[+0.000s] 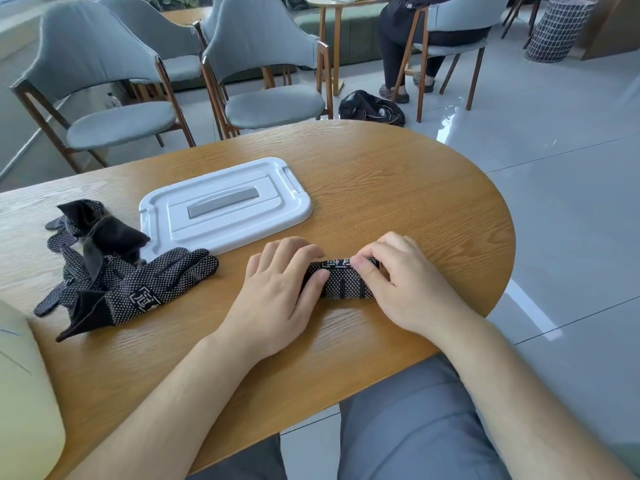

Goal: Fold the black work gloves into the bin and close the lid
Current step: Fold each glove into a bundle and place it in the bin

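Status: early. One folded glove lies on the tabletop near the front edge, doubled into a short bundle. Left hand grips its left end, fingers over the top, thumb against the near side. Right hand pinches the right end, fingertips curled onto the upper edge. Judged step: tightening or finishing this fold. Loose gloves sit in a heap at left, unfolded, at least two or three; exact count unclear. Lid lies flat just behind, off the bin, touching the heap. Pale object at the lower left edge may be the bin; cannot tell. Left to do: fold the heap, load everything, close the lid.
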The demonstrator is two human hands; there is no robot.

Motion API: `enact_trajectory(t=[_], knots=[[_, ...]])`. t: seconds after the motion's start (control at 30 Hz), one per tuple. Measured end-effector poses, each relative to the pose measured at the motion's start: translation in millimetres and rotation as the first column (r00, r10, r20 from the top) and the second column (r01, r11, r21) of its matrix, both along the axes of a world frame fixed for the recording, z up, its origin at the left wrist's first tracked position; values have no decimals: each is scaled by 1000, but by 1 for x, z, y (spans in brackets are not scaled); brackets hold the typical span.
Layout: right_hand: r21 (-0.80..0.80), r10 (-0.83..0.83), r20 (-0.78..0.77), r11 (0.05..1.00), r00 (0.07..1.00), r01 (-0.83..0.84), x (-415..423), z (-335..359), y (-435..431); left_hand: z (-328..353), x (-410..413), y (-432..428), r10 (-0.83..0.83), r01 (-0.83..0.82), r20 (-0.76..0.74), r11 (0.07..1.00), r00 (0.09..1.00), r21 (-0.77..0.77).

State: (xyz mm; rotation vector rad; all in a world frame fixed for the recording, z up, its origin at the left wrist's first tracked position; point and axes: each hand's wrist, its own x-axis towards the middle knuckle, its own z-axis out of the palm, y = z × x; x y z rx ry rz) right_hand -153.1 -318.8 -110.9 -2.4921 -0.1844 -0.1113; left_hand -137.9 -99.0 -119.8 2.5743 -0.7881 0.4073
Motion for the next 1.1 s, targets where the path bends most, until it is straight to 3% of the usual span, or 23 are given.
enact_trajectory(t=[0.17, 0.3, 0.43, 0.6, 0.67, 0.7, 0.77, 0.83, 0.87, 0.97, 1.1], knots=[[-99, -96, -110, 991, 989, 86, 11, 7, -1, 0, 8, 4, -108, 95, 68, 982, 992, 161], [-69, -268, -264, 963, 927, 259, 10, 22, 0, 0, 18, 4, -93, 79, 90, 985, 992, 150], [262, -107, -520, 924, 848, 278, 6, 30, 14, -3, 16, 4, -107, 89, 135, 987, 985, 131], [565, 11, -519, 755, 855, 333, 4, 28, 25, 1, 8, 5, -44, 35, 104, 995, 994, 93], [611, 29, -509, 716, 860, 337, 4, 26, 24, 9, -10, 2, 111, -105, 79, 991, 991, -82], [625, 34, -508, 702, 861, 341, 4, 25, 23, 15, -21, -1, 210, -205, 3, 959, 978, -198], [645, 32, -502, 680, 864, 349, 4, 24, 21, 27, -38, -8, 276, -402, -358, 846, 892, -351], [664, 28, -493, 659, 870, 355, 4, 25, 21, 33, -42, -16, 106, -557, -733, 725, 672, -406], [669, 27, -485, 655, 874, 351, 4, 25, 20, 35, -39, -18, -28, -618, -826, 650, 562, -443], [659, 53, -467, 686, 883, 307, 4, 29, 20, 41, -22, -20, -316, -708, -853, 477, 415, -521], [646, 96, -438, 725, 894, 238, 3, 37, 19, 43, -8, -26, -385, -718, -818, 405, 427, -566]])
